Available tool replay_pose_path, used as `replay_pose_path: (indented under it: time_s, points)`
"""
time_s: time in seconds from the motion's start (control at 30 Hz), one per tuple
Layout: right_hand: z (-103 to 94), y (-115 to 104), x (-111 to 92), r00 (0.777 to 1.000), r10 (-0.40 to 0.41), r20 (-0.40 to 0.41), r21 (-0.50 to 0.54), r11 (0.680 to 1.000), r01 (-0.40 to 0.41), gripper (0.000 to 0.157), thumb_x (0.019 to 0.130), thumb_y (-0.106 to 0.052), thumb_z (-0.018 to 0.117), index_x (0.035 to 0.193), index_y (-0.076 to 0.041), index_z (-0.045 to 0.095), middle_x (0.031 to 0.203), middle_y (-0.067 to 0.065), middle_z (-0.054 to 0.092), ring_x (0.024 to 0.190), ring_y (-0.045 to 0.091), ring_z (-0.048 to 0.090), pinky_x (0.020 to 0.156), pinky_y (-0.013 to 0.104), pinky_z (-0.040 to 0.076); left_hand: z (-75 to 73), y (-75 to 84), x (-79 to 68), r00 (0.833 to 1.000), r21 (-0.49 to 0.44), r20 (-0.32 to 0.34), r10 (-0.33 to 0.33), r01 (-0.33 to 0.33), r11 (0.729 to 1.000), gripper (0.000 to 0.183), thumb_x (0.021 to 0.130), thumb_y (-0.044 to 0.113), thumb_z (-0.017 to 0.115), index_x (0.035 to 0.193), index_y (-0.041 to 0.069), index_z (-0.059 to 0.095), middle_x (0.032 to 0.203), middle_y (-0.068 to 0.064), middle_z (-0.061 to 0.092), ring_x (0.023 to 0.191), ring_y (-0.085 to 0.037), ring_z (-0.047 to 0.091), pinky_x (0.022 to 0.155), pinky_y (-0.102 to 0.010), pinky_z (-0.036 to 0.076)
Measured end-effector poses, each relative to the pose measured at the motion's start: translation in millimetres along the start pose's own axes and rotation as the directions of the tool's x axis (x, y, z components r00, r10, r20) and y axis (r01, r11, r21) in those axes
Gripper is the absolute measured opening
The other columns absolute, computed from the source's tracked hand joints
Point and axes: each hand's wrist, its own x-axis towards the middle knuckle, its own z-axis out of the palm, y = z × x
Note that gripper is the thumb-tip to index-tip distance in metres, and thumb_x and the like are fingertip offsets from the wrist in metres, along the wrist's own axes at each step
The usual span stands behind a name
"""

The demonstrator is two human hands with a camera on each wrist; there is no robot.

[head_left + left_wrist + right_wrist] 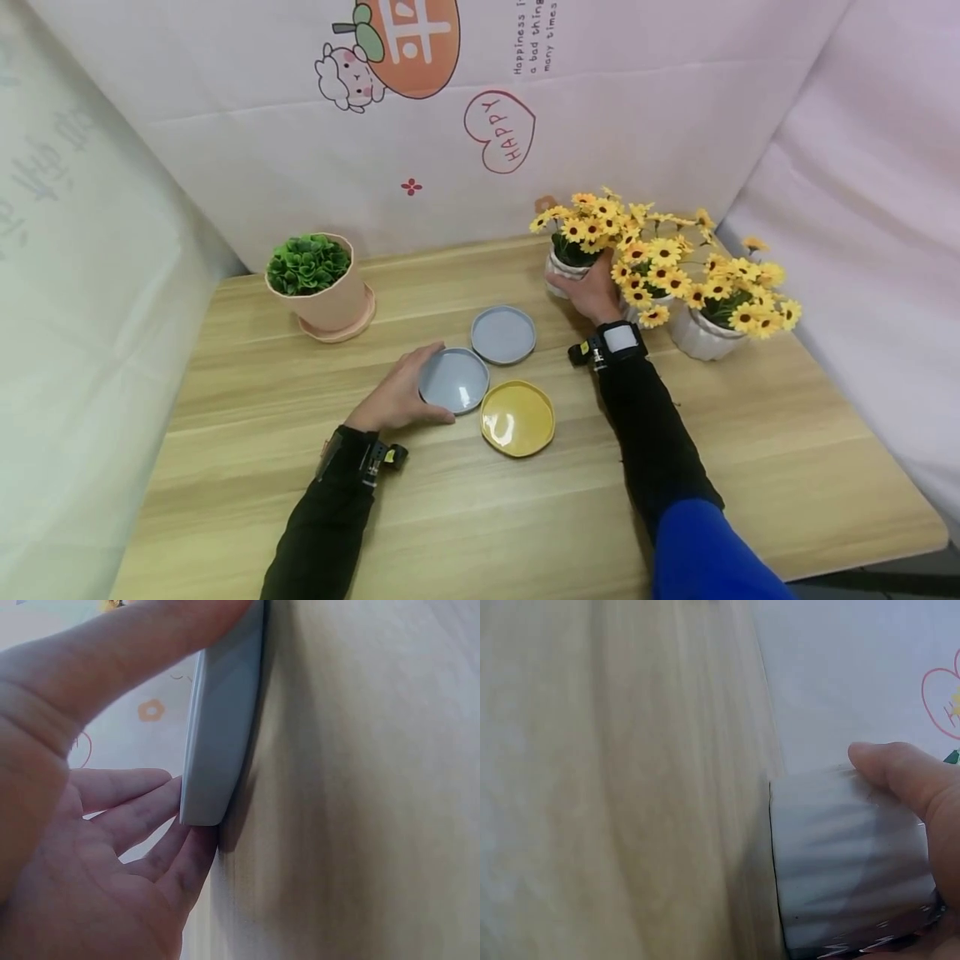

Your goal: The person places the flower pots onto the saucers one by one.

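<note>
My left hand holds a round blue-grey plate by its rim, the thumb on the near side and the fingers round the far left. In the left wrist view the plate stays low over the wood, its edge between thumb and fingers. At the back right, my right hand grips a ribbed white pot of yellow daisy-like flowers. The right wrist view has the thumb along the pot's side; the other fingers are mostly hidden there.
A second blue-grey plate and a yellow plate lie beside the held one. Two more flower pots stand right of my right hand, the outer pot nearest the table's right side. A pink pot with green leaves stands back left, before a white cloth.
</note>
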Motion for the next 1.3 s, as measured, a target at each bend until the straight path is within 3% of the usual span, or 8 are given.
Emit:
replay_pose_path:
  time_s: [0.13,0.4,0.67,0.97,1.2,1.3]
  points:
    - [-2.6,-1,-2,1.000,0.014,0.025,-0.008,1.000,-0.014,0.122,0.090,-0.027,0.085,0.168,-0.010,-0.008,0.173,0.022,0.019,0.161,0.036,0.025,0.133,0.049,0.026,0.8,0.1,0.5,1.000,0.008,-0.002,-0.003,0.003,1.000,0.120,0.071,0.031,0.100,0.165,0.004,0.031,0.167,-0.019,0.041,0.153,-0.041,0.038,0.125,-0.058,0.037]
    - [-2.4,-9,-8,0.999,0.001,0.046,-0.034,0.999,0.001,0.115,0.087,-0.019,0.088,0.165,-0.005,0.005,0.168,0.023,0.027,0.157,0.036,0.032,0.132,0.048,0.027,-3.0,0.8,-1.2,1.000,0.014,-0.011,-0.011,0.011,1.000,0.120,0.070,0.030,0.100,0.164,0.002,0.031,0.166,-0.020,0.042,0.151,-0.042,0.039,0.125,-0.059,0.036]
    - [-2.5,-17,-14,0.997,-0.004,0.082,-0.112,0.994,0.013,0.117,0.083,-0.022,0.090,0.167,-0.011,0.009,0.167,0.021,0.033,0.154,0.038,0.037,0.131,0.050,0.029,-5.5,0.6,-2.7,0.999,0.028,-0.014,-0.031,0.031,0.999,0.120,0.071,0.031,0.100,0.165,0.004,0.030,0.166,-0.020,0.041,0.152,-0.041,0.039,0.124,-0.059,0.037]
    - [-3.9,-17,-26,0.987,-0.049,0.155,-0.054,0.997,0.058,0.116,0.081,-0.012,0.091,0.167,-0.014,0.012,0.167,0.019,0.031,0.154,0.035,0.038,0.132,0.051,0.027,-4.6,-0.5,-2.7,0.999,0.002,-0.004,-0.045,0.045,0.999,0.120,0.071,0.030,0.100,0.165,0.005,0.030,0.166,-0.019,0.041,0.153,-0.042,0.038,0.125,-0.060,0.036]
    - [-8.1,-24,-39,0.982,0.030,0.187,-0.100,0.995,-0.012,0.125,0.084,-0.022,0.091,0.169,-0.014,-0.001,0.170,0.022,0.026,0.157,0.037,0.034,0.132,0.052,0.028,-6.7,0.2,-2.2,0.999,0.004,0.001,-0.052,0.052,0.999,0.120,0.071,0.029,0.099,0.166,0.005,0.029,0.167,-0.019,0.040,0.153,-0.042,0.037,0.125,-0.059,0.036]
    - [-9.9,-25,-45,0.979,0.024,0.205,-0.115,0.993,0.000,0.121,0.085,-0.022,0.090,0.169,-0.014,0.003,0.169,0.021,0.028,0.156,0.037,0.034,0.131,0.053,0.029,-7.6,0.5,-2.0,0.999,0.005,0.007,-0.052,0.052,0.999,0.120,0.072,0.029,0.099,0.166,0.005,0.029,0.167,-0.019,0.039,0.153,-0.042,0.037,0.126,-0.059,0.035]
